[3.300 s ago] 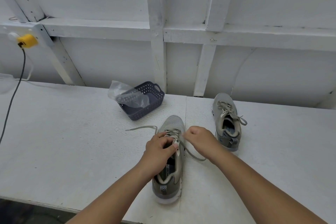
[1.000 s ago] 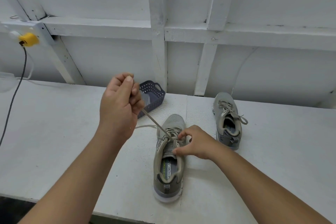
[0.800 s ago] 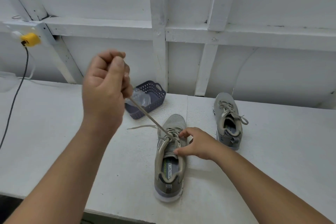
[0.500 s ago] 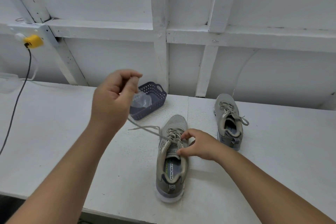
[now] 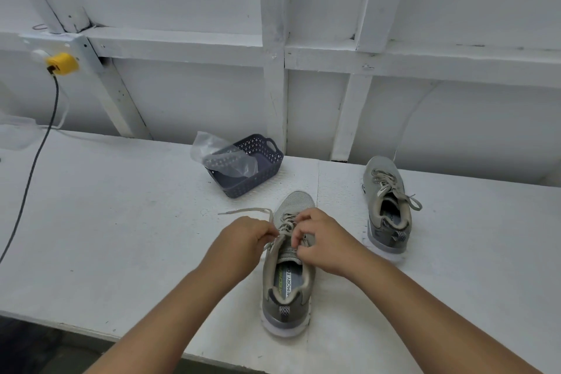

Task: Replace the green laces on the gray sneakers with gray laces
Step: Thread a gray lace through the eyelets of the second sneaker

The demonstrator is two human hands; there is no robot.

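Note:
A gray sneaker [image 5: 287, 291] stands toe-away on the white table [image 5: 121, 222], directly in front of me. My left hand [image 5: 243, 240] is at its left eyelets, fingers curled round the gray lace [image 5: 243, 211], whose free end trails left across the table. My right hand [image 5: 321, 240] pinches the lacing over the tongue at the right eyelets. A second gray sneaker [image 5: 387, 206], laced and tied, stands to the right.
A dark blue plastic basket [image 5: 258, 174] holding a clear plastic bag [image 5: 224, 158] sits behind the near sneaker, close to the white wall. A yellow plug [image 5: 62, 64] with a dark cable [image 5: 33, 161] is at the far left. The table's front edge runs below my forearms.
My left hand, raised high and pulling the lace taut up and left, has come down to the sneaker's eyelets. The lace end now lies slack on the table. My right hand stayed at the tongue.

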